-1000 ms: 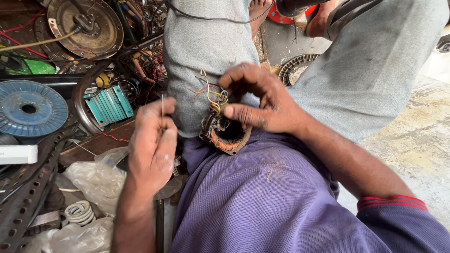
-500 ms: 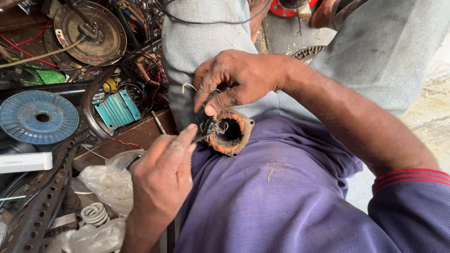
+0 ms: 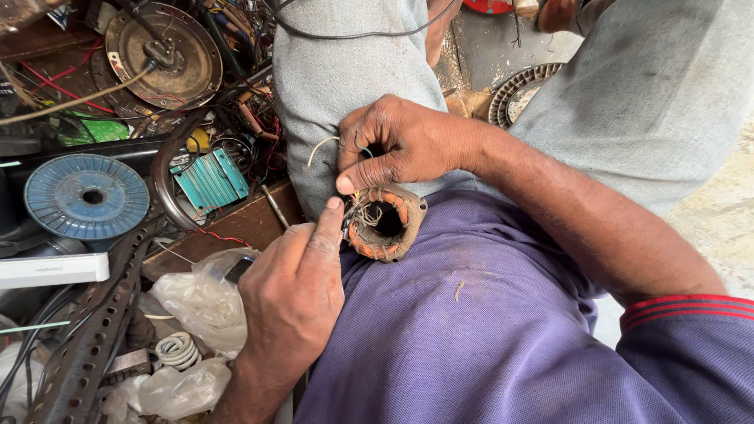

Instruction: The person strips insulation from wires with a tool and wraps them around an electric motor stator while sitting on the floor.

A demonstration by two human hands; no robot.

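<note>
Motor stator [image 3: 386, 224] sits on the purple-clad lap, bore tilted up toward the camera and slightly left. Right hand [image 3: 400, 145] pinches its wire leads [image 3: 363, 213] from the far side; left hand [image 3: 294, 290], fingers together, presses its near-left rim.

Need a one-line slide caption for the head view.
Right hand steadies a round copper-wound motor coil on the purple-clad lap; left hand touches its wires.

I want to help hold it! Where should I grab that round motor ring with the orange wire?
Probably by the outer metal rim of the motor ring, coming from the right side. It lies tilted on the purple lap, its hole facing up-left where loose wires and both hands crowd it.
</note>
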